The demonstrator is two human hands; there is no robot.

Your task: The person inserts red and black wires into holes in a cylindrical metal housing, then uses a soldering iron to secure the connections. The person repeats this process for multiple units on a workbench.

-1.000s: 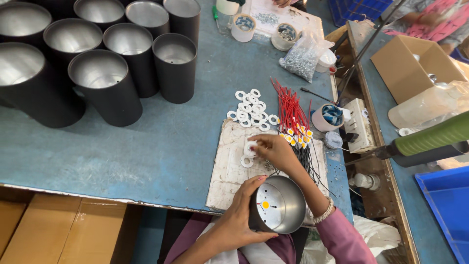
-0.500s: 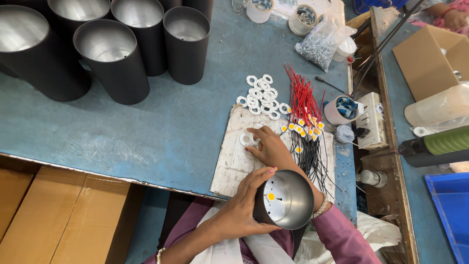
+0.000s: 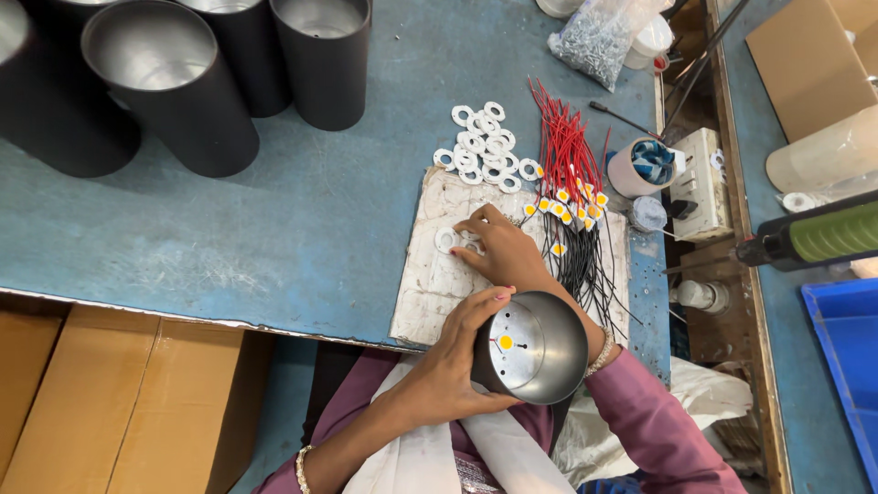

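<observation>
Far left I see tall black cylinder housings standing open-end up on the blue table, w/ cardboard boxes near-left below the table edge. Toward the middle, my left hand is wrapped around a metal can housing, held tilted at the near table edge over the lap, open mouth facing me; a small yellow chip shows on its inner base. Just beyond it my right hand rests fingers-down on the worn white work board, fingertips touching a white ring; it's pinching or pressing, can't tell if it's actually gripped. Farther off lies a pile of white rings, then to the right a bundle of red and black wires w/ yellow chips at the ends. Far right: a tape roll, a white switch box, a green-handled tool. Risks as I judge them: the can is held one-handed w/ no support, so a loosened grip could drop it; the right wrist sits close to the wires and could drag them. Hard to make out: the ring under the fingertips, the can's inside fittings; the bag of small parts is cut off at the far edge.
</observation>
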